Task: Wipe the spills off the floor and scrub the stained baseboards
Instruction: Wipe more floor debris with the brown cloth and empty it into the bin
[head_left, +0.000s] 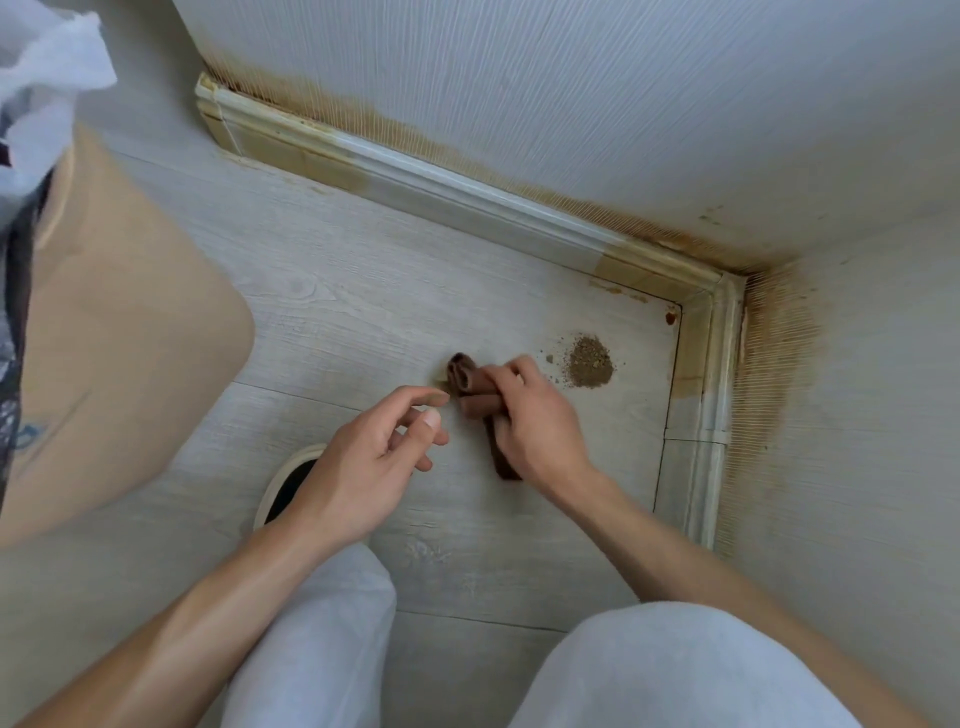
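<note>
The brown cloth (475, 387), bunched on the floor (363, 312) beside the dirt pile (589, 361), looks soft and light, gripped mid-fold by the right hand (535, 415); the left hand (374, 452) hovers with loosely curled, unladen fingers (421, 397).

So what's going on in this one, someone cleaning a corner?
A person crouches in a floor corner. The right hand grips a folded brown cloth just above the pale wood-look floor; the left hand hovers beside it, holding nothing. A small pile of brown grit lies nearby, unwiped, and the white baseboard shows tan stains.
</note>
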